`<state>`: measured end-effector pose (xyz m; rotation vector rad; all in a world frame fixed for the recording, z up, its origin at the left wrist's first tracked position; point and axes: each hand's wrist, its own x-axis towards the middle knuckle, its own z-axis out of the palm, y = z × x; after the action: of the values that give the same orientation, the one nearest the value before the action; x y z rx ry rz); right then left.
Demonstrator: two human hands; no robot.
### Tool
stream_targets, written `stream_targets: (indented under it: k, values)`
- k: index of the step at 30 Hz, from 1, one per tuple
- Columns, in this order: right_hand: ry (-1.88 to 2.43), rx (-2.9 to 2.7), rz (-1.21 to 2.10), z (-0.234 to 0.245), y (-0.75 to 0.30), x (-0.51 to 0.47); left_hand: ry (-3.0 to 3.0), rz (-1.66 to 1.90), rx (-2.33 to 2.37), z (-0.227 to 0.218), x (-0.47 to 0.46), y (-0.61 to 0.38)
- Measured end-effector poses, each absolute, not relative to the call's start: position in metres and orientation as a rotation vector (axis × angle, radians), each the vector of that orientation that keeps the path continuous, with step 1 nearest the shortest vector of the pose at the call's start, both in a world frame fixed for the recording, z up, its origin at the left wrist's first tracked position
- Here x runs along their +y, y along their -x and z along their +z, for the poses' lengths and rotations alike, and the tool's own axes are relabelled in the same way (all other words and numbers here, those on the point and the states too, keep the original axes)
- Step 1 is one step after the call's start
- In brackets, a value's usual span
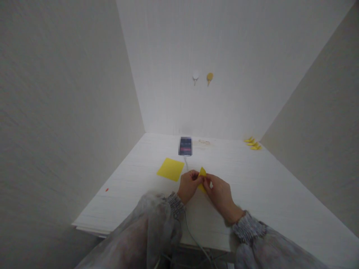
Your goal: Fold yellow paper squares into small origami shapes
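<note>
Between my two hands, above the front middle of the white table, is a small folded piece of yellow paper. The fingers of my left hand pinch it from the left. My right hand pinches its right side with thumb and forefinger. My fingertips meet near its middle and cover part of it, so the exact folds are hidden. A flat yellow square sheet of paper lies on the table just left of my left hand.
A phone with a blurred screen lies near the back wall, a pale cable running from it toward me. Several folded yellow paper pieces sit at the back right corner. Two hooks are on the wall. A small red bit lies left.
</note>
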<state>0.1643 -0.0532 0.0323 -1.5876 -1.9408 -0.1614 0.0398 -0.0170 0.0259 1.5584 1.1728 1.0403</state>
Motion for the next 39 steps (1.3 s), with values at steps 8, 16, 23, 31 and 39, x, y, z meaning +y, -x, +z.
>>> stream_targets:
  k: [8,16,23,31,39]
  values:
    - [1.378,-2.063,-0.408,0.033,-0.166,-0.056,-1.389,1.081,1.112,0.025,-0.012,-0.039]
    - [1.192,-2.073,-0.586,0.034,-0.167,-0.057,-1.242,1.111,0.982,0.036,-0.016,-0.039]
    - [1.208,-2.089,-0.335,0.036,-0.167,-0.06,-1.218,1.078,0.903,0.037,-0.018,-0.038]
    - [1.225,-1.612,0.545,0.034,-0.179,-0.05,-1.17,0.992,0.847,0.034,-0.019,-0.038]
    - [1.149,-1.449,0.943,0.041,-0.177,-0.048,-1.307,0.827,0.76,0.031,-0.022,-0.037]
